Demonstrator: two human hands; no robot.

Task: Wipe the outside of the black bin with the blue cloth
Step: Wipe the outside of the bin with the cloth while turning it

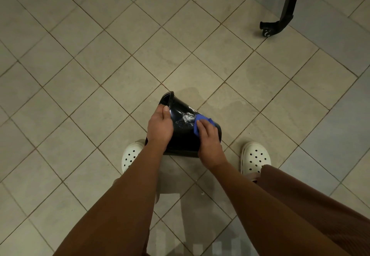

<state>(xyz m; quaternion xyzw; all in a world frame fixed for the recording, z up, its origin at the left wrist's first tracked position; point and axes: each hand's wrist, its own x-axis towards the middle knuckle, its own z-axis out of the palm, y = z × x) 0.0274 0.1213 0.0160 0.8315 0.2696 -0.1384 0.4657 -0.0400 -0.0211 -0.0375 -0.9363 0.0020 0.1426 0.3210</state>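
Observation:
The black bin point(183, 135) is tipped on its side above the tiled floor, its open mouth facing away and to the left. White soapy smears mark its upper wall. My left hand point(160, 126) grips the bin at its rim, thumb on the outside. My right hand point(208, 137) presses the blue cloth point(201, 122) flat against the bin's right side, next to the smears. Most of the cloth is hidden under my fingers.
Beige floor tiles point(100, 65) with dark grout run all around. My feet in white perforated clogs point(255, 157) stand either side of the bin. A black metal leg with a caster point(280, 20) stands at the far right. A wet patch lies on the tiles right of the bin.

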